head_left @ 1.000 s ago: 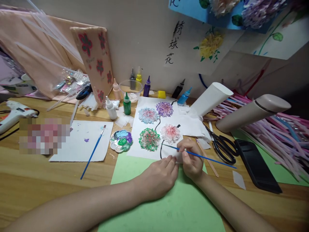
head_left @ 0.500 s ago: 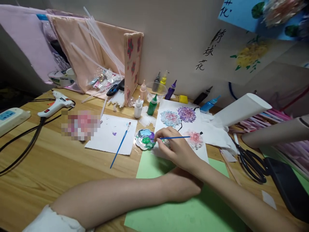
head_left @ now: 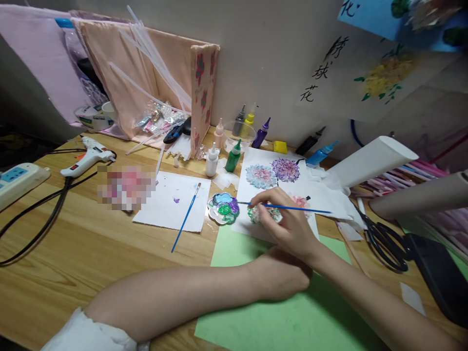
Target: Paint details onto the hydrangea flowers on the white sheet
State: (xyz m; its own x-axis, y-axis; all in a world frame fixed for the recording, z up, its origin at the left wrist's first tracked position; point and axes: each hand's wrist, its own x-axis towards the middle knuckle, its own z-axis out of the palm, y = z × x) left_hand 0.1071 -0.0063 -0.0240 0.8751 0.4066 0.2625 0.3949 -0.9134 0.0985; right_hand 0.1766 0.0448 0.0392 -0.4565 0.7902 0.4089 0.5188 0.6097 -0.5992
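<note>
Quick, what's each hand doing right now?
Left hand: over the green sheet, fingers hidden; can't tell if it's open, closed or holding anything.
Right hand: closed, holding a blue brush.

绣球花 — wall sheet (head_left: 369, 73), clipped 花 — blue card (head_left: 387, 25)

Wht glue gun (head_left: 85, 160) nr pwr strip (head_left: 22, 176); blk scissors (head_left: 370, 235) nr tumbler (head_left: 420, 197).

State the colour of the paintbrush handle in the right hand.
Blue; the paintbrush handle in the right hand shows best in the head view.
</note>
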